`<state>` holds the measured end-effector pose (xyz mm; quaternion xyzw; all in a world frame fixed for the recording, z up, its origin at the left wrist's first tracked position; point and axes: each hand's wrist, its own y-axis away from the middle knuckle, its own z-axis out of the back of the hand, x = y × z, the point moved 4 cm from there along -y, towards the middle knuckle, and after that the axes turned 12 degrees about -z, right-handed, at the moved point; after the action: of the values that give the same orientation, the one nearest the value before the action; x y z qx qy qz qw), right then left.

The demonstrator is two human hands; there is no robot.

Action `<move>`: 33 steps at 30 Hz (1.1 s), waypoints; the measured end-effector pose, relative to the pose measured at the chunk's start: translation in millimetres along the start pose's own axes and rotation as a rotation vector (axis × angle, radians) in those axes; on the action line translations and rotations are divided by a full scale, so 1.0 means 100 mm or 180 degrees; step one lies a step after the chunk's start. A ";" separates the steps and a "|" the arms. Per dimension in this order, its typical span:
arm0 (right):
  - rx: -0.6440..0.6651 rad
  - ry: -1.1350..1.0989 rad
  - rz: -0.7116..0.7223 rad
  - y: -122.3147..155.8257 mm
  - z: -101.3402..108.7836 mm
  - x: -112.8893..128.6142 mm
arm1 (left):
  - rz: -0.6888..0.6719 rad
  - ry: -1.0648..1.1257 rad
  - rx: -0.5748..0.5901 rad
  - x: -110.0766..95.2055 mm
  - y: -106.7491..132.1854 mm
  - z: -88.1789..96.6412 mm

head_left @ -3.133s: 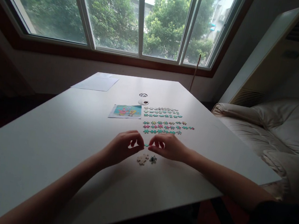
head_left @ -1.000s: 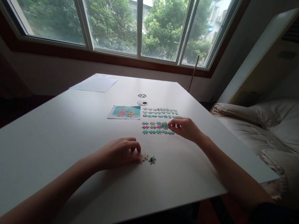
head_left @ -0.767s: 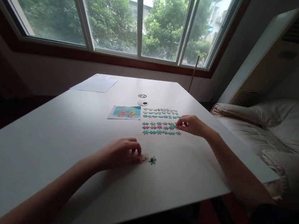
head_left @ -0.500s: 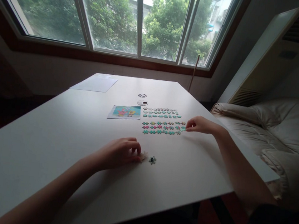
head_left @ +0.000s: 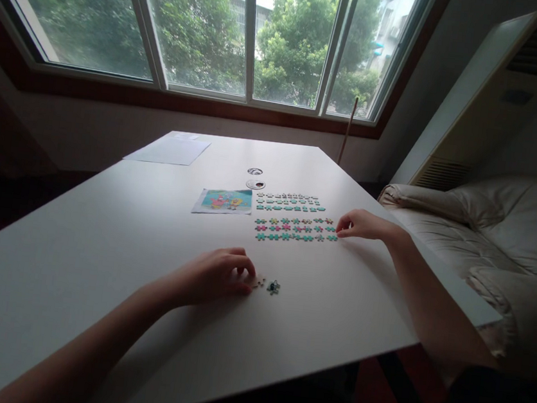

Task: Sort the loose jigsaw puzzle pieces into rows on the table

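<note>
Several jigsaw puzzle pieces (head_left: 285, 227), mostly teal, some with pink or yellow, lie in rows on the white table (head_left: 334, 306). At the right end of the nearest row, my right hand (head_left: 365, 224) has its fingertips pinched at the edge of a teal puzzle piece (head_left: 331, 238). Closer to me, my left hand (head_left: 221, 274) rests on the table with curled fingers, its thumb and fingertips closed on a beige puzzle piece (head_left: 260, 282), partly hidden. Just right of it lies a dark puzzle piece (head_left: 273, 287), apart from the hand.
A colourful cartoon picture sheet (head_left: 223, 201) lies left of the rows. Two small round items (head_left: 255, 184) are behind them. White paper (head_left: 167, 150) lies at the table's far left. A pale sofa (head_left: 513, 223) stands right of the table, and a window (head_left: 205, 32) is beyond it.
My right hand has shifted slightly right, and the teal piece at its fingertips now shows more clearly at the row's end. The beige piece by my left hand has turned a little.
</note>
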<state>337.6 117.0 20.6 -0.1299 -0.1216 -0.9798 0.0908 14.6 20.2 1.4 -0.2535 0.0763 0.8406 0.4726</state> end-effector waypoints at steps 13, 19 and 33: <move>-0.0395 0.0183 0.1664 0.29 -0.44 1.15 | -0.0051 -0.0162 -0.0188 0.01 -0.02 -0.01; -0.0689 -0.0007 0.1954 0.40 -0.52 1.34 | -0.0156 -0.0416 -0.0378 -0.02 -0.05 -0.01; -0.1212 -0.0923 0.1953 0.60 -0.61 1.61 | 0.0408 0.0515 -0.1411 0.01 -0.11 0.08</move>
<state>183.6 20.1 20.8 -0.3120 0.0954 -0.8837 0.3358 20.4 29.6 9.5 -0.4122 -0.0565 0.8419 0.3436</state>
